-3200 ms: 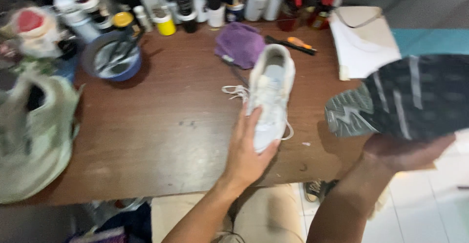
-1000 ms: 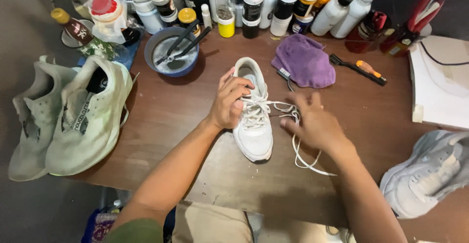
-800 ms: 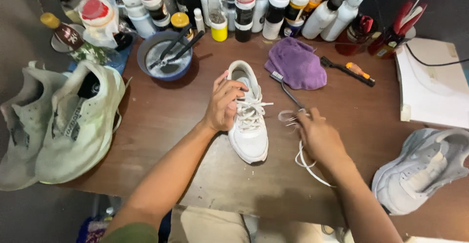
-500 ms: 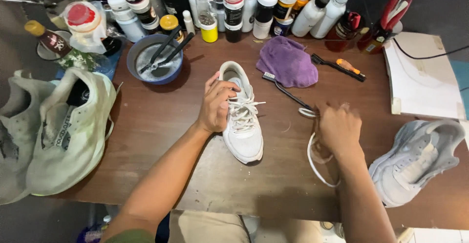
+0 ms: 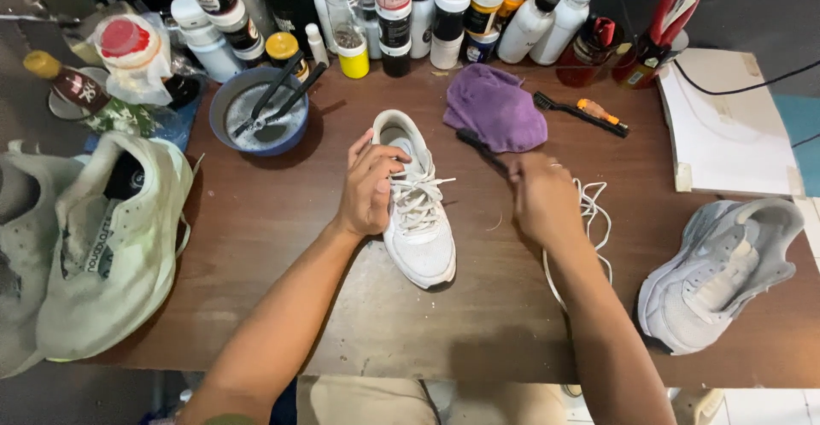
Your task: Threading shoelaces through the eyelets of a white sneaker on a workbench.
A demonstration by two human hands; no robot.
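The left hand (image 5: 369, 187) is closed over the laced throat of a white sneaker (image 5: 416, 203), fingers curled across the tongue, pinning it to the desk (image 5: 256, 220). The sneaker lies directly under that hand, its long axis running away from the person, heel toward the bottles and toe toward the near edge, slightly angled right.

The right hand (image 5: 540, 199) is closed around a loose white lace (image 5: 589, 220), which trails in loops to its right; whether it also grips the dark brush (image 5: 478, 147) just beyond its knuckles cannot be told. This hand sits just beside the sneaker's right flank, apart from it.

Count, outward:
- One purple cloth (image 5: 495, 116) behind the right hand.
- One orange-handled brush (image 5: 581, 113) beside it.
- One grey sneaker (image 5: 717, 275) at the right edge.
- Two pale green shoes (image 5: 111, 254) at the left.
- One blue bowl (image 5: 260, 122) holding tools.
- A row of bottles (image 5: 444, 15) along the back.
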